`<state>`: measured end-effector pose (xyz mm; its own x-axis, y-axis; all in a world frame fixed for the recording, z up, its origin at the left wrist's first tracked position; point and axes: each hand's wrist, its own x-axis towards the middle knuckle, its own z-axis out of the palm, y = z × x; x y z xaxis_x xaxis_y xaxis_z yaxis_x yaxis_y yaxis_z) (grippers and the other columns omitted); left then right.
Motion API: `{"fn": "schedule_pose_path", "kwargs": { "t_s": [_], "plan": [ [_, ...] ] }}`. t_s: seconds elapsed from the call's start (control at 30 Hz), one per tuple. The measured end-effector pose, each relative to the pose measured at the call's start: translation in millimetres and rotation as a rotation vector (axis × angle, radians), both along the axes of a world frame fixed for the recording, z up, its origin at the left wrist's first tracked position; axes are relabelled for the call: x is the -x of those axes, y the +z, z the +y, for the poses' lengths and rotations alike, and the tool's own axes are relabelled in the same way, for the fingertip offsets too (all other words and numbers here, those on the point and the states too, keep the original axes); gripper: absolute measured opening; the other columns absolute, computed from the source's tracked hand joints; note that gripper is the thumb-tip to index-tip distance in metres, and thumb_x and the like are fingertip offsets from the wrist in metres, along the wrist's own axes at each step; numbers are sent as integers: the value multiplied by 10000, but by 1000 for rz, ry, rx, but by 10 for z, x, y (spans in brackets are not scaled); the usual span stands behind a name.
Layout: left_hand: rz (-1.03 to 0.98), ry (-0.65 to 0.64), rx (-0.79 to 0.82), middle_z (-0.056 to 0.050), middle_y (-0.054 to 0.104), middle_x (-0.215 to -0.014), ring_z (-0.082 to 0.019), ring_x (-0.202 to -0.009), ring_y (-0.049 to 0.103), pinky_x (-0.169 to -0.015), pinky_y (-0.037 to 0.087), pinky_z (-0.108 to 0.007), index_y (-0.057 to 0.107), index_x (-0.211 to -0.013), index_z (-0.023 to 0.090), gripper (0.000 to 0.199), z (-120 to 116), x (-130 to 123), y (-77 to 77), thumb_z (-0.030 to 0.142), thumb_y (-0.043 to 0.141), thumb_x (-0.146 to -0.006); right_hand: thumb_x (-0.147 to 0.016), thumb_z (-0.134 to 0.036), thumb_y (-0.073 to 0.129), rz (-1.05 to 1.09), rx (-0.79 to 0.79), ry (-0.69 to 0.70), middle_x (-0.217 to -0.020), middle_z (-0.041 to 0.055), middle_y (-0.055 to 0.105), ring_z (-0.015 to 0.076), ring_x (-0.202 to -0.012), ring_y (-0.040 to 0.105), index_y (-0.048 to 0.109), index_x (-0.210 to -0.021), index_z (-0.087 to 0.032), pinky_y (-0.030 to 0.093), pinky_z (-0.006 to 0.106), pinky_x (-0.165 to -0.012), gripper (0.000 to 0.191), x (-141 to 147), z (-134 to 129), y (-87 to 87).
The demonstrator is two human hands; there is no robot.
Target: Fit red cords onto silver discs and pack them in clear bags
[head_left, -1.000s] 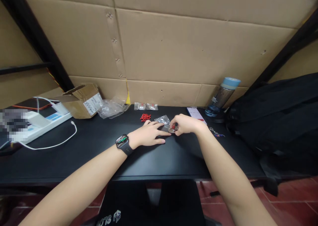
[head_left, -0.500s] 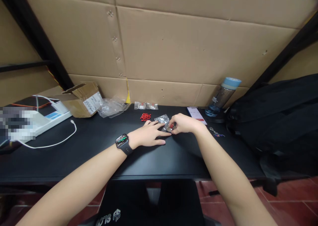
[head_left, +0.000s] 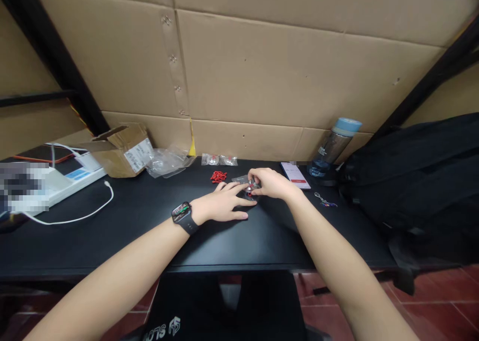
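Note:
My left hand (head_left: 222, 202) lies flat with its fingers spread, the fingertips at a small clear plastic bag (head_left: 239, 180). Thumb and fingers of my right hand (head_left: 272, 183) are closed round a small shiny round piece with red on it (head_left: 250, 187), over the bag. Its exact kind cannot be made out, and my fingers cover part of it. Behind my left hand sits a little heap of red looped pieces (head_left: 218, 176). Two similar round silvery pieces in clear packets (head_left: 219, 160) lie farther back, against the cardboard.
On the left stand an open cardboard box (head_left: 125, 151), a crumpled plastic bag (head_left: 168, 162) and a white power strip (head_left: 71, 183) with a cable. To the right are a phone (head_left: 295, 175), a keychain (head_left: 325, 200), a water bottle (head_left: 335, 146) and a black backpack (head_left: 415, 196).
My right hand has shifted slightly left with the round piece, which now sits over the plastic bag between both hands. My left hand has hardly moved.

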<state>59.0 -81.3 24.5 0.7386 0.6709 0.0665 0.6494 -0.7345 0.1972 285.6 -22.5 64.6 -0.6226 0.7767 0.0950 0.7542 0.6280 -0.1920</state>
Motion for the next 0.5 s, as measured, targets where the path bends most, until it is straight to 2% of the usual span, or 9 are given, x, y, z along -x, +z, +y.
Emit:
{"fn": "schedule_pose_path", "kwargs": {
  "t_s": [0.17, 0.37, 0.43, 0.5],
  "plan": [
    [25, 35, 55, 24, 164, -1711, -404, -1553, 119, -1177, 173, -677, 520, -1436, 521, 478, -27, -9, 50, 600, 532, -964, -811, -351, 752, 3, -119, -120, -1120, 30, 653, 184, -860, 627, 578, -1138, -285, 318, 240, -608, 376, 103, -34, -105],
    [13, 50, 48, 39, 177, -1707, -407, -1548, 114, -1165, 181, -687, 554, -1402, 531, 433, -19, 16, 32, 576, 528, -972, -868, -268, 683, 8, -189, -169, -1195, 56, 613, 209, -950, 638, 559, -1198, -283, 371, 253, -633, 353, 161, 4, -212],
    [-14, 43, 17, 28, 243, -1687, -395, -1538, 152, -1167, 197, -671, 604, -1361, 511, 395, 1, 36, 32, 563, 529, -977, -865, -260, 691, 43, -179, -146, -1188, 59, 612, 204, -956, 635, 573, -1197, -275, 393, 252, -661, 353, 118, 49, -214],
    [-58, 15, -31, 7, 369, -1625, -361, -1504, 248, -1175, 240, -609, 677, -1287, 465, 336, 23, 56, 56, 513, 543, -982, -849, -260, 715, 96, -120, -54, -1128, 54, 627, 184, -918, 630, 604, -1175, -254, 415, 250, -699, 344, 47, 97, -184]
  ]
}}
